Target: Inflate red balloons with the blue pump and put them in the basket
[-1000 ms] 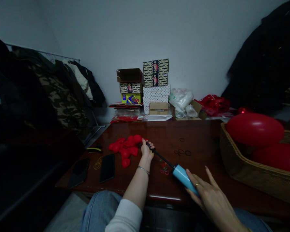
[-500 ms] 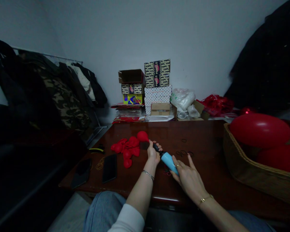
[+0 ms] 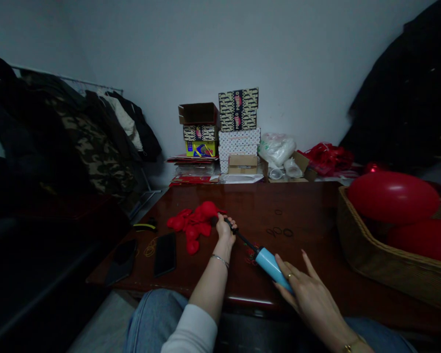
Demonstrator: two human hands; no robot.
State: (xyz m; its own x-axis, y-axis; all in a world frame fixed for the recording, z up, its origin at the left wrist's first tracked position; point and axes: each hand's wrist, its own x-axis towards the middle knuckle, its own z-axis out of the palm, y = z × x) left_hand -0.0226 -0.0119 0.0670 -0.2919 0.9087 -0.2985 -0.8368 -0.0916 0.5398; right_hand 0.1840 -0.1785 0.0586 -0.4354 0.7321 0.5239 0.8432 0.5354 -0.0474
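Stroking the blue pump barrel (image 3: pixel 270 264) straight along the black rod (image 3: pixel 247 240) should work best, left hand (image 3: pixel 226 229) clamped on the black nozzle end (image 3: pixel 231 225), red balloon (image 3: pixel 208 209) just past it over the table (image 3: pixel 312 206), right hand (image 3: pixel 305 299) wrapped around the barrel.

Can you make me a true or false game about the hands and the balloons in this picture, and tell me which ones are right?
1. The right hand is on the light blue part of the pump. True.
2. The left hand is inside a basket. False: it holds the black end of the pump.
3. Big red balloons show in the woven basket. True.
4. The left sleeve is bright red. False: it is white.
5. Small red balloons lie on the brown table. True.
6. The woven basket is on the picture's left side. False: it is on the right.
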